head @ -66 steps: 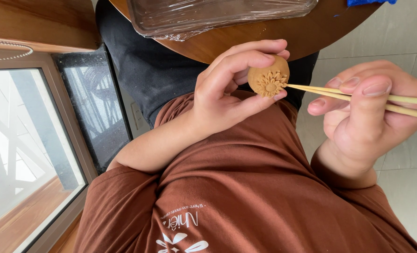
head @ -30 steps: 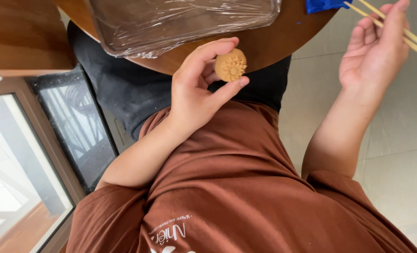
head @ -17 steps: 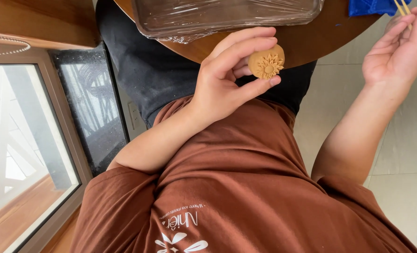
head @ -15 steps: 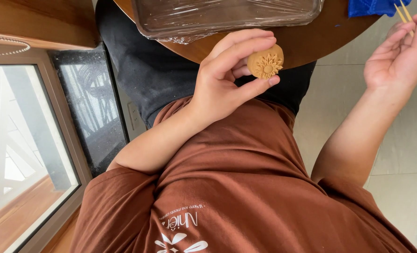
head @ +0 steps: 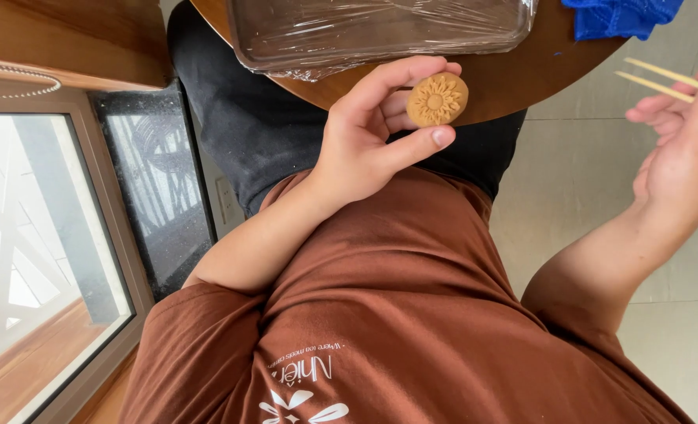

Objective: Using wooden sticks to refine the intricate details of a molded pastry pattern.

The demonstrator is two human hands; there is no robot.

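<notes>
Biggest risk I see here: that round tan disc point(head: 438, 100) with the sunflower-type pattern pressed into it is only pinched by its rim, thumb under and fingers over, so a slack grip would likely let it slide out and drop into the lap or onto the tiled floor point(head: 584, 165) (it hangs right past the near edge of the round wooden tabletop point(head: 514, 74), nothing under it). Squeezing too hard could smudge the pattern, if it's soft, can't tell.

Left hand point(head: 365, 137) is curled around the disc, holding it up face-on. Right hand point(head: 683, 149) is well off to the right, loosely half-open, with a pair of pale chopsticks point(head: 657, 76) resting in its fingers, tips pointing towards the disc but far apart from it.
</notes>
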